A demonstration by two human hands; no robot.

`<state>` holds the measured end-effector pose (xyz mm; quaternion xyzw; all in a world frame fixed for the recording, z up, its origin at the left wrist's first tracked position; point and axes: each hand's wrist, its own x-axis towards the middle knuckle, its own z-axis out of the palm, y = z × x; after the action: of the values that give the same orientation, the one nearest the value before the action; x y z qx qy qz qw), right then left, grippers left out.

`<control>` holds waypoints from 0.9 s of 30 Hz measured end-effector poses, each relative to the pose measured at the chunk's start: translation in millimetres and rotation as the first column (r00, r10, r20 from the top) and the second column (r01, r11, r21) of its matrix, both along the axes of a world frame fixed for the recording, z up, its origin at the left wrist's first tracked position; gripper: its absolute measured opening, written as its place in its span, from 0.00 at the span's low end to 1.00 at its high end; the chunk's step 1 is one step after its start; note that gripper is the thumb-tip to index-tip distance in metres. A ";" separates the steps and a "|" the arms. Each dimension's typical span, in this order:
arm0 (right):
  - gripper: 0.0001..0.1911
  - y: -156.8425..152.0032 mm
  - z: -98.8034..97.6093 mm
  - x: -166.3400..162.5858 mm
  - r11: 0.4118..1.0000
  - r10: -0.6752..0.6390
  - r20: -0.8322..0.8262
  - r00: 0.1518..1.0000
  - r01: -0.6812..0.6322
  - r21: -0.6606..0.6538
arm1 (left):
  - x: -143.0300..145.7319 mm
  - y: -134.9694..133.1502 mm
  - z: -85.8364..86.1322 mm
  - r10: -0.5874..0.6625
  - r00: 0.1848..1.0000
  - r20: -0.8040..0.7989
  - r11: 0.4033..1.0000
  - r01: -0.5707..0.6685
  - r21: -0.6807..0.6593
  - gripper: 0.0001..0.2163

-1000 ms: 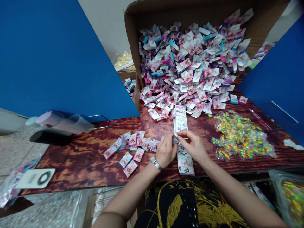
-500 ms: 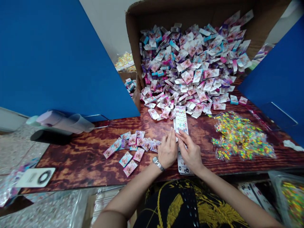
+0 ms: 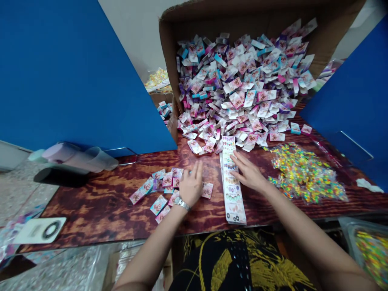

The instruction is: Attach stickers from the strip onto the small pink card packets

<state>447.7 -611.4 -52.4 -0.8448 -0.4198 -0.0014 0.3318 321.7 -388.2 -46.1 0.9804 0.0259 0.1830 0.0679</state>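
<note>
A long stack of printed paper strips (image 3: 233, 198) with small coloured pictures lies lengthwise on the table. My right hand (image 3: 251, 173) is at its right edge, fingers spread, fingertips over the paper. To the left, my left hand (image 3: 191, 186), wearing a watch, is palm down with fingers stretched out. It covers part of a group of small flat printed boxes (image 3: 158, 205). One pinkish box (image 3: 207, 190) lies just right of that hand. Whether the left palm touches the boxes under it is hidden.
Behind the strips, a large cardboard carton (image 3: 168, 52) spills many open little boxes (image 3: 236, 99). Small bags of bright coloured pieces (image 3: 307, 171) are heaped at right. A white phone-like object (image 3: 41, 230) lies far left, near stacked plastic cups (image 3: 75, 155). Blue panels (image 3: 75, 81) flank the table.
My left hand has left the strips and moved left onto the small boxes. My right hand has shifted slightly forward and right, its fingers spreading, uncovering more of the strips.
</note>
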 end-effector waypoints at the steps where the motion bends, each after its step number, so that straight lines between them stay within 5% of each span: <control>1: 0.30 -4.5 -6.4 9.1 0.998 0.031 0.020 0.999 -0.030 -0.064 | 0.3 9.1 0.3 0.042 0.999 0.006 0.999 -0.042 0.011 0.27; 4: 0.27 -9.6 -22.9 17.1 0.983 0.057 0.059 0.997 -0.045 -0.180 | 0.9 20.1 7.1 0.080 0.996 0.045 0.995 -0.077 -0.060 0.26; 6: 0.23 -8.2 -28.4 11.0 0.983 0.022 0.114 0.993 -0.001 -0.182 | 0.4 11.4 14.6 0.007 0.998 0.064 0.974 0.007 -0.227 0.23; 8: 0.17 -5.9 -28.9 2.7 0.988 -0.016 0.162 0.987 0.041 -0.151 | -1.1 -6.9 21.1 -0.079 0.996 0.035 0.879 0.086 -0.469 0.18; 10: 0.13 -4.4 -25.3 -3.7 0.991 -0.047 0.190 0.981 0.070 -0.114 | -3.6 -29.3 24.1 -0.224 0.970 -0.098 0.671 0.081 -0.737 0.15; 13: 0.13 -5.0 -13.5 -8.1 0.993 -0.066 0.212 0.975 0.084 -0.078 | -7.2 -58.0 21.9 -0.512 0.812 -0.278 0.225 -0.186 -0.956 0.21; 17: 0.16 -9.1 14.3 -14.5 0.999 -0.012 0.146 0.989 0.007 0.033 | -7.4 -71.6 17.7 -0.546 0.776 -0.314 -0.257 -0.512 -0.819 0.29; 21: 0.17 -10.5 48.6 -37.5 0.959 0.271 0.096 0.958 -0.277 0.060 | 0.7 -65.2 21.6 -0.479 0.848 -0.227 -0.579 -0.500 -0.644 0.27; 24: 0.16 -8.7 67.2 -58.5 0.889 0.457 -0.005 0.889 -0.457 0.018 | 8.8 -60.7 26.1 -0.251 0.951 -0.179 -0.660 -0.304 -0.687 0.19; 27: 0.16 -5.9 73.2 -65.9 0.913 0.405 -0.062 0.912 -0.400 0.080 | 11.3 -60.5 29.4 -0.143 0.984 -0.103 -0.587 -0.168 -0.792 0.20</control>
<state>381.9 -617.3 20.8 -0.7285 -0.5712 0.0859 0.3683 333.0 -448.7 -16.6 0.3922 0.1944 -0.0261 0.8987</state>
